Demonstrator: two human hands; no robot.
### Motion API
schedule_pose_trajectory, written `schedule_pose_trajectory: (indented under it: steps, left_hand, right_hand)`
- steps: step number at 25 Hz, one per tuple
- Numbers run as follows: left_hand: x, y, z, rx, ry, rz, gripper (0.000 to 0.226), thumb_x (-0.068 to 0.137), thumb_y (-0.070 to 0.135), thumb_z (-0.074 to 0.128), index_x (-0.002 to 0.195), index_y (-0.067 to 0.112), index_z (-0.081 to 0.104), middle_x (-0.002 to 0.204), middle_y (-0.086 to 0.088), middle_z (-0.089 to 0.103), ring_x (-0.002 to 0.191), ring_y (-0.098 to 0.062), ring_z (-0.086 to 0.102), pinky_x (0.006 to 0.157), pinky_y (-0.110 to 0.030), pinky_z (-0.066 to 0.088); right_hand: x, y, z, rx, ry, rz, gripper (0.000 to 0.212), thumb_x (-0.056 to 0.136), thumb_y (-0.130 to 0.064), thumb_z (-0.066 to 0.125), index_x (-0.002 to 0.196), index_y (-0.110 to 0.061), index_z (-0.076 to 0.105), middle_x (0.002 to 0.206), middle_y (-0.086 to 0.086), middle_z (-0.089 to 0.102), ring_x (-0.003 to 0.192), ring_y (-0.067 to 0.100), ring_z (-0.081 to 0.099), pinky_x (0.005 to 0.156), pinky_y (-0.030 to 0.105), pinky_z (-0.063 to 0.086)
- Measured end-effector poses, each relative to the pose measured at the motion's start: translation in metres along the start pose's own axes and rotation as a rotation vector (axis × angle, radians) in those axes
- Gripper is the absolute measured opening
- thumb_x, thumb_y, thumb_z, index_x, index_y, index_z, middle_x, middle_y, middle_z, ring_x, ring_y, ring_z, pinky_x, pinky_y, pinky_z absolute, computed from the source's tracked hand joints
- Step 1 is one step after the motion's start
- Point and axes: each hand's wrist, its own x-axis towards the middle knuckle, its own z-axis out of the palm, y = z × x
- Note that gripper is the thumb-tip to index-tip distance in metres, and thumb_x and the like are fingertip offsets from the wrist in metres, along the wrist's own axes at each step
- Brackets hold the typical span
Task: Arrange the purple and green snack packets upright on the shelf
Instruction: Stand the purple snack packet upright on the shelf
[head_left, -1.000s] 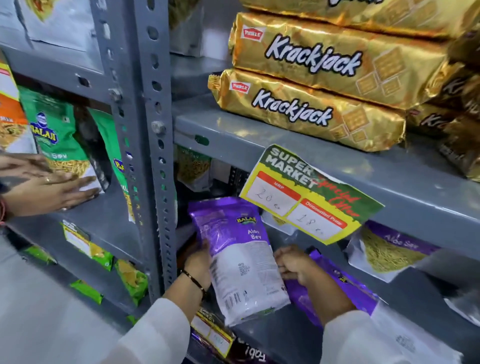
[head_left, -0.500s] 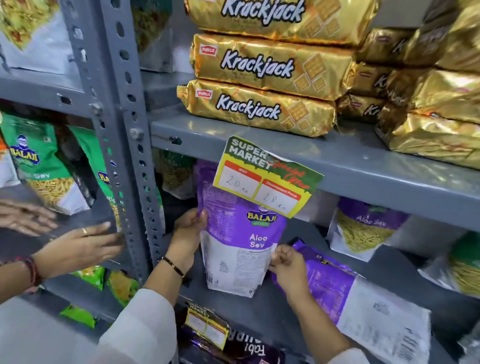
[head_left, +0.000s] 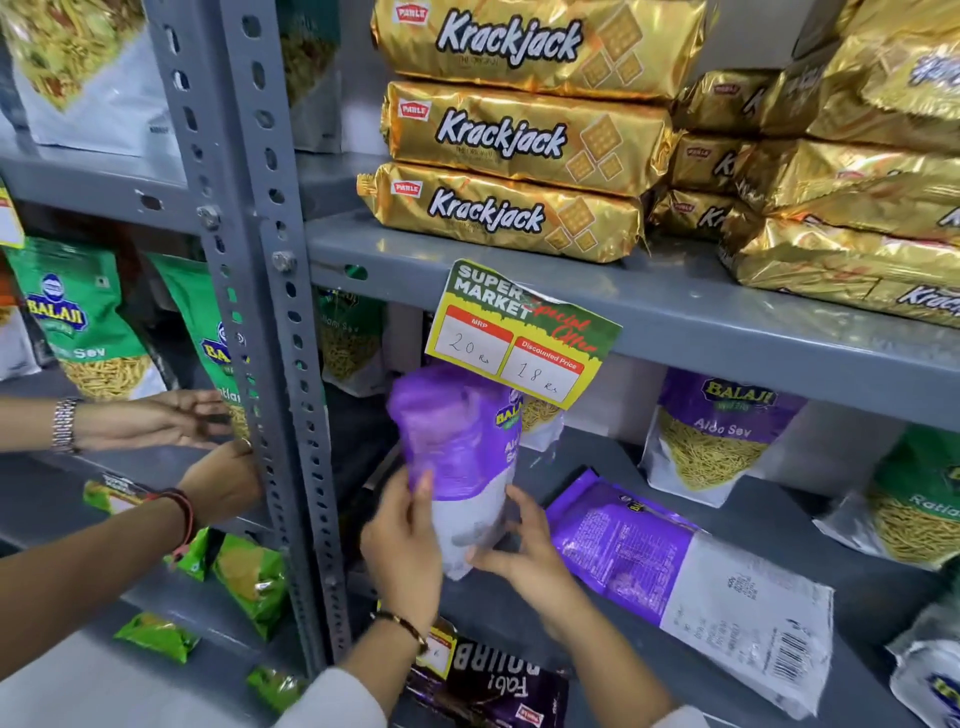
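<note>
1. Purple Aloo Sev packet (head_left: 460, 457) upright at frame centre, blurred, top tucked under the price tag (head_left: 519, 332), base just above the grey shelf (head_left: 779, 525).
2. Left hand (head_left: 402, 545) closed on packet's left edge, thumb pressed on the purple front, dark bracelet at wrist.
3. Right hand (head_left: 524, 551) at packet's lower right, fingers spread, thumb touching the white base; loose contact, not a full clasp.
4. Second purple packet (head_left: 691, 577) lying flat, back side up, just right of the right hand.
5. Another Aloo Sev packet (head_left: 711, 431) standing at the back, right of centre; green Ratlami packet (head_left: 919, 504) leaning at right edge.
6. Gold Krackjack packs (head_left: 519, 135) stacked on the shelf above, upper centre.
7. Grey perforated upright (head_left: 265, 312) left of centre.
8. Left of frame: green Balaji packets (head_left: 78, 317) standing; another person's two hands (head_left: 171, 421) at one of them, hold unclear.
</note>
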Motion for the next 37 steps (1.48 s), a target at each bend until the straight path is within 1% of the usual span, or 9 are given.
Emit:
schedule_pose_trajectory:
  steps: [6, 9, 12, 19, 22, 25, 29, 35, 37]
  left_hand:
    - [-0.045, 0.031, 0.006, -0.028, -0.176, 0.185, 0.035, 0.086, 0.049, 0.041, 0.106, 0.032, 0.064, 0.103, 0.013, 0.071, 0.094, 0.001, 0.063, 0.082, -0.024, 0.051]
    - [0.026, 0.027, 0.012, -0.298, 0.012, -0.034, 0.023, 0.090, 0.026, 0.046, 0.109, 0.023, 0.058, 0.107, 0.007, 0.062, 0.092, 0.003, 0.057, 0.082, -0.021, 0.049]
    - [0.081, 0.014, 0.025, -0.618, -0.211, -0.363, 0.029, 0.093, 0.028, 0.043, 0.114, 0.013, 0.057, 0.108, -0.008, 0.069, 0.093, -0.019, 0.062, 0.077, -0.029, 0.053]
    - [0.079, 0.016, 0.024, -0.694, -0.133, -0.395, 0.020, 0.092, 0.030, 0.047, 0.090, 0.017, 0.062, 0.076, 0.006, 0.076, 0.070, -0.011, 0.069, 0.062, -0.026, 0.058]
    - [0.032, 0.013, 0.025, -0.603, 0.105, -0.523, 0.007, 0.082, 0.025, 0.058, 0.081, 0.020, 0.063, 0.076, 0.007, 0.071, 0.080, -0.022, 0.060, 0.071, -0.030, 0.049]
    - [-0.050, 0.034, 0.043, -0.473, -0.099, -0.797, 0.002, 0.083, 0.020, 0.057, 0.081, 0.019, 0.056, 0.062, 0.013, 0.065, 0.069, -0.018, 0.052, 0.058, -0.025, 0.039]
    - [-0.090, 0.039, 0.099, -0.459, -0.398, -1.097, 0.020, 0.091, 0.023, 0.047, 0.111, 0.018, 0.049, 0.099, -0.003, 0.055, 0.097, -0.024, 0.050, 0.067, -0.028, 0.037]
    - [-0.118, 0.031, 0.150, -0.460, -0.182, -1.050, 0.006, 0.090, 0.021, 0.051, 0.091, 0.016, 0.054, 0.074, -0.005, 0.054, 0.065, -0.019, 0.049, 0.061, -0.027, 0.039]
    - [-0.117, 0.028, 0.157, -0.456, -0.110, -1.006, 0.010, 0.090, 0.016, 0.050, 0.081, 0.018, 0.054, 0.073, -0.006, 0.054, 0.058, -0.017, 0.050, 0.057, -0.024, 0.040]
  right_hand:
    - [0.000, 0.005, -0.005, 0.100, 0.167, -0.086, 0.075, 0.048, -0.018, 0.083, 0.112, -0.032, 0.047, 0.111, 0.001, 0.063, 0.105, 0.022, 0.061, 0.087, 0.034, 0.054]
    - [0.011, 0.005, -0.026, 0.188, 0.032, -0.008, 0.067, 0.057, 0.008, 0.079, 0.107, -0.025, 0.050, 0.105, 0.003, 0.068, 0.092, 0.014, 0.067, 0.071, 0.020, 0.055]
    - [0.026, -0.005, -0.039, 0.165, -0.128, 0.031, 0.054, 0.064, 0.015, 0.070, 0.104, -0.018, 0.055, 0.102, 0.001, 0.068, 0.092, 0.014, 0.065, 0.071, 0.017, 0.054]
    - [0.030, -0.013, -0.052, 0.086, -0.133, 0.047, 0.060, 0.064, 0.007, 0.075, 0.117, -0.013, 0.054, 0.109, 0.002, 0.068, 0.104, 0.019, 0.063, 0.092, 0.034, 0.053]
    - [0.028, -0.025, -0.096, -0.021, -0.020, 0.034, 0.042, 0.072, 0.010, 0.068, 0.110, -0.004, 0.056, 0.089, -0.004, 0.065, 0.077, 0.004, 0.065, 0.076, 0.017, 0.054]
    - [0.026, -0.018, -0.169, -0.391, 0.169, 0.036, 0.006, 0.076, 0.007, 0.063, 0.082, 0.005, 0.065, 0.068, 0.004, 0.071, 0.062, 0.001, 0.059, 0.068, 0.022, 0.045]
    - [0.017, 0.020, -0.250, -0.791, 0.167, 0.435, 0.025, 0.086, -0.007, 0.049, 0.066, -0.021, 0.051, 0.088, 0.006, 0.051, 0.086, 0.014, 0.042, 0.069, 0.025, 0.034]
    - [0.008, 0.058, -0.294, -0.547, 0.027, 0.464, 0.035, 0.083, -0.002, 0.058, 0.054, -0.022, 0.056, 0.041, -0.019, 0.059, 0.052, -0.005, 0.054, 0.048, 0.005, 0.038]
    - [0.013, 0.062, -0.297, -0.557, -0.023, 0.457, 0.019, 0.079, -0.005, 0.061, 0.061, -0.011, 0.065, 0.058, -0.005, 0.070, 0.060, 0.009, 0.055, 0.051, 0.013, 0.042]
